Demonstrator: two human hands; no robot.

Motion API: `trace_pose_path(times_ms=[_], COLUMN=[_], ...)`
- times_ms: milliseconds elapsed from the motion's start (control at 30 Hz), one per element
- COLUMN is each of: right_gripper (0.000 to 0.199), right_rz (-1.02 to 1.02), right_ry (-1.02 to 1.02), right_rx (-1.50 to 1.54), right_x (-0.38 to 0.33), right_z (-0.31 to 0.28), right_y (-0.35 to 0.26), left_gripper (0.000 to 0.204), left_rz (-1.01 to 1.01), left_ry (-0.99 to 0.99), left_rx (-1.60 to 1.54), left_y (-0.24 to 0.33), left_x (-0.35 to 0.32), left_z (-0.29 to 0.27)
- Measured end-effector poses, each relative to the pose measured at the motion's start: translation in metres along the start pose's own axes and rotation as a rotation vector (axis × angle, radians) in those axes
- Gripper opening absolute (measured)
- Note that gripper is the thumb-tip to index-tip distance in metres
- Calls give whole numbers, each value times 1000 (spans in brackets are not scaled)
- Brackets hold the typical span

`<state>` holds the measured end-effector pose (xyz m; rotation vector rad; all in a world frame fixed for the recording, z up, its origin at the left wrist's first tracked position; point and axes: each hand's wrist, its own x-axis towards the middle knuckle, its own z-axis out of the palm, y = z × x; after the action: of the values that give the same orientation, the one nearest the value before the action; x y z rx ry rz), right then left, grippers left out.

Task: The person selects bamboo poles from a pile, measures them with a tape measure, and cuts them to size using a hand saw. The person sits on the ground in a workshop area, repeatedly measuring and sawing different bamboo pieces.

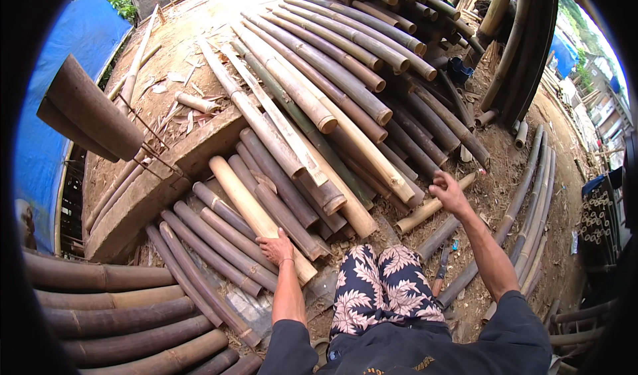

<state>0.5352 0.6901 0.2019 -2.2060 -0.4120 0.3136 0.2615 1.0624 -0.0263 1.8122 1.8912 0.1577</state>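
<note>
My left hand (276,247) rests flat, fingers spread, on a pale bamboo pole (247,205) in a low stack of cut poles in front of me. My right hand (449,191) hovers in the air with loosely curled fingers and holds nothing. It is just above a short pale bamboo piece (425,210) lying on the dirt, close to the cut ends of the big bamboo pile (332,89). My legs in dark floral trousers (382,285) show between my arms.
A concrete slab edge (159,189) runs at the left, with a dark metal cone (93,112) above it. Dark bamboo poles (113,315) lie lower left. Long thin poles (531,209) curve along the right. A blue tarp (60,89) hangs at far left.
</note>
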Motion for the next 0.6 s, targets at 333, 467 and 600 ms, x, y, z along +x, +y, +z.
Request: trace_pose_path(times_ms=[333,467,600], right_gripper=[95,100,88], right_rz=[58,12,245], right_ry=[146,130,-75], right_rx=[-48,-149,-159], right_x=[328,396,440], right_z=[50,81,78], right_y=[-118,-144,-116], left_gripper=[94,94,95], left_rz=[-120,-144,-180], left_ry=[-10,64,-42], left_rx=[102,156,129], left_y=[27,25,47], left_x=[1,9,3], left_z=[-4,-8,-10])
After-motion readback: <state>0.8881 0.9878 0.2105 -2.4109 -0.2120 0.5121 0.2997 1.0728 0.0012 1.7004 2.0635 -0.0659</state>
